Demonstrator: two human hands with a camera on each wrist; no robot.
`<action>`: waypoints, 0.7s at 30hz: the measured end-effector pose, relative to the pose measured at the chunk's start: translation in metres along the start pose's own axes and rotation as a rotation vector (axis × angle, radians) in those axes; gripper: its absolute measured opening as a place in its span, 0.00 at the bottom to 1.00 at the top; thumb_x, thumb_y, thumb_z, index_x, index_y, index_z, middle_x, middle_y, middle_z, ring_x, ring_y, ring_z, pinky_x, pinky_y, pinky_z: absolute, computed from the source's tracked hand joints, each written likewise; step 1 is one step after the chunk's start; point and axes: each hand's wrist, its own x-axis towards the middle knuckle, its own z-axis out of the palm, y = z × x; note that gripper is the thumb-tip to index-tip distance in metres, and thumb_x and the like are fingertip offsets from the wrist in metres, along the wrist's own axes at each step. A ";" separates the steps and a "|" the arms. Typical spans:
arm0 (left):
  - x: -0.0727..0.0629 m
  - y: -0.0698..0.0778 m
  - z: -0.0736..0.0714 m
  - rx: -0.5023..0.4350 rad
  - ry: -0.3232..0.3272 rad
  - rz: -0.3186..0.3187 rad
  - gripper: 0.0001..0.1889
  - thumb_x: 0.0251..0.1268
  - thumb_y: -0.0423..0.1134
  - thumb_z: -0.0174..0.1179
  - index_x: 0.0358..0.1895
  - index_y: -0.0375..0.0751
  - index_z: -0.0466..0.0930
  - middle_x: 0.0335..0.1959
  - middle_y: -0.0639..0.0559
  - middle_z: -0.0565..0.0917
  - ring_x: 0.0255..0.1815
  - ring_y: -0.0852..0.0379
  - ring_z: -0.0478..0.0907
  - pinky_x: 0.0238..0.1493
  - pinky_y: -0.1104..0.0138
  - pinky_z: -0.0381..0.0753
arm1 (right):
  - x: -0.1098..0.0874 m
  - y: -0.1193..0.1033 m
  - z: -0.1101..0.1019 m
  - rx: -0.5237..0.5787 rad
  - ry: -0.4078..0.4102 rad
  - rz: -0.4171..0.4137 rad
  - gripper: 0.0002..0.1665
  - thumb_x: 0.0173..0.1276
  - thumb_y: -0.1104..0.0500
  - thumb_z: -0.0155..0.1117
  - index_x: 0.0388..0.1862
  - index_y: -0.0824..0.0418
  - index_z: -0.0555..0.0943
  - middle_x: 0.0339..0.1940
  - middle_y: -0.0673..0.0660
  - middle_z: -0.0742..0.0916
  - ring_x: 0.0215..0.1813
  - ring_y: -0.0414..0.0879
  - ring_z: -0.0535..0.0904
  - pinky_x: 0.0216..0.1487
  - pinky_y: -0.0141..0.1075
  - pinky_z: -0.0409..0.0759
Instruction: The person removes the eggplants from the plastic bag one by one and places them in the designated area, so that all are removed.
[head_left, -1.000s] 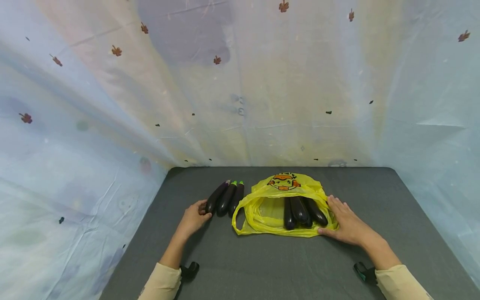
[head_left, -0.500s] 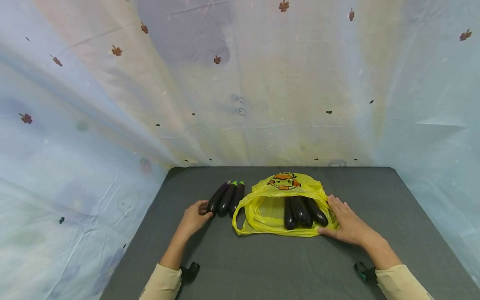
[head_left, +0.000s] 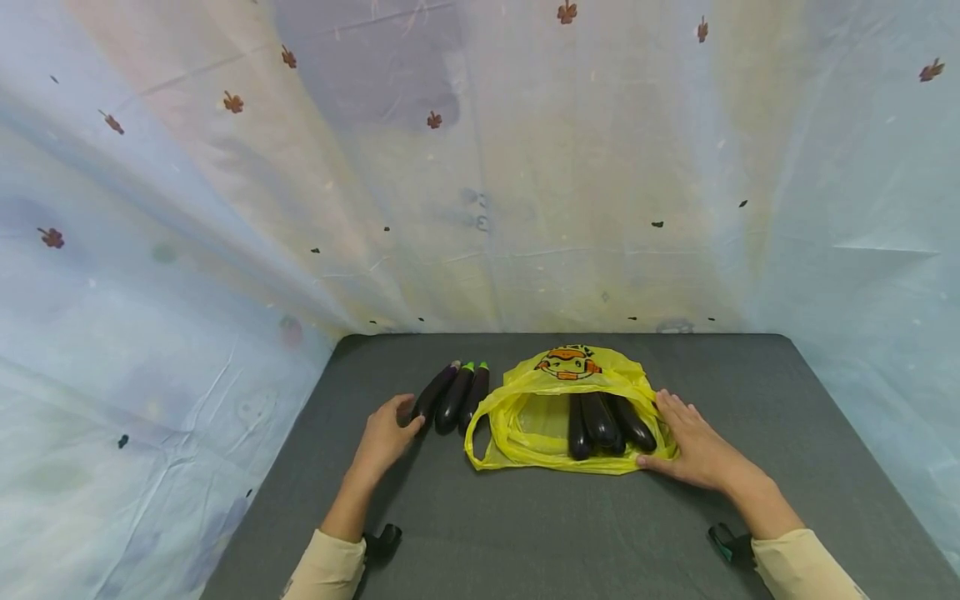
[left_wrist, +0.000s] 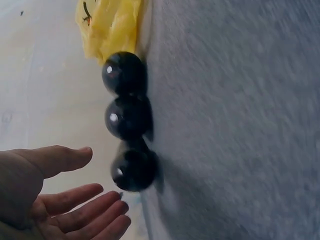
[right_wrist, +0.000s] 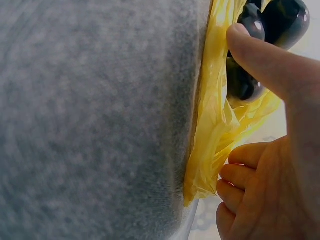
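Observation:
Three dark purple eggplants lie side by side on the grey table: the leftmost eggplant [head_left: 432, 393], the middle eggplant [head_left: 453, 403] and the right eggplant [head_left: 474, 400]. My left hand [head_left: 386, 435] is beside the leftmost one, thumb and fingers spread, with a gap to its rounded end [left_wrist: 134, 171] in the left wrist view. A yellow plastic bag [head_left: 618, 368] lies with its mouth towards me, several eggplants [head_left: 598, 421] inside. At the bag's right edge rests my right hand [head_left: 697, 450]; its straight thumb [right_wrist: 270, 60] touches the rim in the right wrist view.
The bag's handle loop [head_left: 474, 446] lies close to the right eggplant. Behind the grey table [head_left: 540, 533] hangs a patterned sheet [head_left: 525, 208], which also runs along the left and right sides.
My left hand nudged the leftmost eggplant slightly right, then drew back a little to the left with its fingers off it. The right hand and bag have stayed put.

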 end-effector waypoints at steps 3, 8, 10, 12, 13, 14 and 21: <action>-0.004 0.010 0.002 0.016 0.022 0.004 0.31 0.77 0.42 0.68 0.77 0.32 0.72 0.71 0.30 0.77 0.72 0.30 0.74 0.69 0.37 0.75 | 0.000 0.000 0.000 -0.008 0.005 -0.001 0.74 0.64 0.30 0.77 0.88 0.72 0.50 0.86 0.77 0.56 0.85 0.74 0.51 0.83 0.67 0.47; -0.011 0.029 0.007 0.056 0.054 0.015 0.31 0.77 0.43 0.69 0.77 0.36 0.73 0.72 0.32 0.77 0.72 0.31 0.74 0.67 0.37 0.76 | -0.001 0.000 0.000 -0.014 0.003 0.003 0.75 0.63 0.29 0.77 0.87 0.73 0.50 0.86 0.77 0.56 0.85 0.74 0.51 0.83 0.68 0.48; -0.013 0.037 0.009 0.058 0.059 0.026 0.31 0.77 0.43 0.69 0.77 0.38 0.74 0.72 0.34 0.77 0.72 0.32 0.75 0.67 0.37 0.76 | -0.001 0.000 0.000 -0.015 0.008 -0.004 0.75 0.63 0.30 0.78 0.87 0.73 0.50 0.86 0.78 0.57 0.85 0.75 0.51 0.82 0.69 0.49; -0.015 0.046 0.010 0.048 0.058 0.039 0.31 0.77 0.44 0.69 0.77 0.40 0.74 0.72 0.35 0.77 0.72 0.33 0.75 0.67 0.37 0.76 | -0.001 0.000 0.000 -0.012 0.010 -0.005 0.75 0.63 0.30 0.78 0.87 0.73 0.50 0.86 0.78 0.57 0.85 0.75 0.51 0.82 0.69 0.49; -0.017 0.050 0.011 0.041 0.056 0.046 0.31 0.77 0.45 0.69 0.77 0.40 0.74 0.72 0.36 0.78 0.72 0.33 0.75 0.68 0.37 0.76 | -0.001 0.000 0.000 -0.010 0.009 -0.003 0.75 0.63 0.30 0.78 0.87 0.73 0.50 0.86 0.78 0.56 0.85 0.75 0.51 0.83 0.68 0.48; -0.018 0.054 0.011 0.035 0.053 0.057 0.31 0.77 0.45 0.69 0.77 0.41 0.74 0.71 0.36 0.78 0.72 0.34 0.75 0.68 0.37 0.76 | 0.000 0.000 0.000 -0.009 0.007 -0.002 0.75 0.64 0.30 0.77 0.87 0.73 0.50 0.86 0.77 0.56 0.85 0.75 0.51 0.83 0.68 0.47; -0.025 0.075 0.019 -0.001 0.020 0.137 0.30 0.77 0.45 0.69 0.76 0.42 0.75 0.69 0.40 0.80 0.70 0.38 0.78 0.66 0.40 0.79 | 0.000 0.001 0.001 0.002 -0.005 0.003 0.75 0.64 0.30 0.77 0.88 0.73 0.49 0.86 0.77 0.55 0.86 0.75 0.49 0.83 0.68 0.46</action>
